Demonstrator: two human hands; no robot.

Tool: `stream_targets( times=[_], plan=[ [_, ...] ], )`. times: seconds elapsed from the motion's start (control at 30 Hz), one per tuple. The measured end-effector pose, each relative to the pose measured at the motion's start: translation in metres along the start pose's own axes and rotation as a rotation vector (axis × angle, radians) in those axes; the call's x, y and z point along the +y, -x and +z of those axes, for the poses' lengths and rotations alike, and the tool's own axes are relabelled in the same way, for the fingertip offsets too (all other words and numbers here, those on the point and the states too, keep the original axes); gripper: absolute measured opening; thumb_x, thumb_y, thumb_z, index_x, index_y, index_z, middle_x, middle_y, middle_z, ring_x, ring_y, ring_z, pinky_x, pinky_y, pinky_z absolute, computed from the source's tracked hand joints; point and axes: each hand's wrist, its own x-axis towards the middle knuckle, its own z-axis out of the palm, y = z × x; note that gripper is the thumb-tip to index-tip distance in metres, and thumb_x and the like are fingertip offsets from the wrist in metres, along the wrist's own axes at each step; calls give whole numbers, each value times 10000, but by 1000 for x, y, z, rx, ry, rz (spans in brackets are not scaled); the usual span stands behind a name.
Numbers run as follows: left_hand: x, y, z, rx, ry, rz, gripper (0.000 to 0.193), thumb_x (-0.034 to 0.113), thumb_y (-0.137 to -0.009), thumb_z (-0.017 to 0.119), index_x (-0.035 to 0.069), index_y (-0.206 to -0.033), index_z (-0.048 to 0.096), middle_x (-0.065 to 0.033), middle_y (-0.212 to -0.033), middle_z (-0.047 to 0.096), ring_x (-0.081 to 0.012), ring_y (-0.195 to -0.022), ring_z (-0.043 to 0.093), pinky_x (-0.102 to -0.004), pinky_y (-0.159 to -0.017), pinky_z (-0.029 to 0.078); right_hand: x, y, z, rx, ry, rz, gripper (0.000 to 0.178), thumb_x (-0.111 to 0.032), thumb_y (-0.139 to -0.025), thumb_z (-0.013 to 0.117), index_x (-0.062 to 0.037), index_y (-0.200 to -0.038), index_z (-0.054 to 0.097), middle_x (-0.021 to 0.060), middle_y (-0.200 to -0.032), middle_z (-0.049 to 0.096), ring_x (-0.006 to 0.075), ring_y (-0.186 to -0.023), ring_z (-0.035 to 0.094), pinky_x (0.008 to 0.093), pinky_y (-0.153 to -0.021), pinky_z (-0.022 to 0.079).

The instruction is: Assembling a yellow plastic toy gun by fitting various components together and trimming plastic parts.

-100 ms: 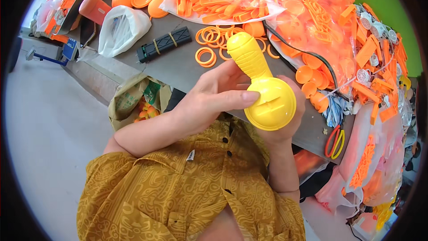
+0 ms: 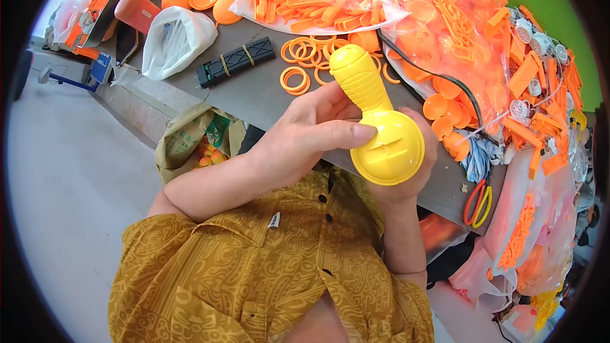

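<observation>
A glossy yellow plastic casing (image 2: 386,164) with a ribbed handle and a round, domed head is between my hands, its handle tilted up and to the left. A raised ridge crosses the dome. My left hand (image 2: 311,128) presses its thumb on the dome near the neck, the fingers passing behind the handle. Cupped behind the round head from the right is my right hand (image 2: 416,174), closed on it; most of its fingers are hidden by the casing. Just beyond the handle lie several orange rings (image 2: 295,80) on the grey table (image 2: 254,105).
Clear bags of orange plastic parts (image 2: 318,3) fill the far side. A dark block with rubber bands (image 2: 235,62) lies left, beside a white bag (image 2: 178,41). Scissors with red and yellow handles (image 2: 478,203) rest at right, near orange round pieces (image 2: 445,108). A sack (image 2: 184,136) stands below the table edge.
The casing and both hands have shifted very slightly to the right in the picture. The grip looks the same.
</observation>
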Motion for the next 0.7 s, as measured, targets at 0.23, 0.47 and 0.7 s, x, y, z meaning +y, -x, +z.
stream_targets(
  times=[0.23,0.47,0.7],
  plan=[
    [-2,-1,-7,-7,-16,15,637,126,-664,666,-29,-1208,374,-105,-1131,499,-190,-1030,503,-324,-908,382,-1,-4,1,18,7,-54,641,-128,-596,764,9,-1105,400,153,-1053,490,269,-904,524,347,-788,423],
    [6,-2,-3,71,5,-2,566,60,-616,675,-14,-1117,421,-86,-1041,528,-177,-969,517,-313,-878,396,5,-4,5,-29,-115,-63,672,-109,-614,757,15,-1136,352,178,-1048,485,278,-906,524,344,-761,442],
    [18,5,-7,85,89,-162,588,9,-522,559,-30,-1098,449,-113,-1024,550,-204,-947,538,-310,-852,414,2,-9,8,-69,-12,-176,674,-112,-630,744,39,-1148,341,204,-1046,486,306,-897,530,369,-764,463]
  ],
)
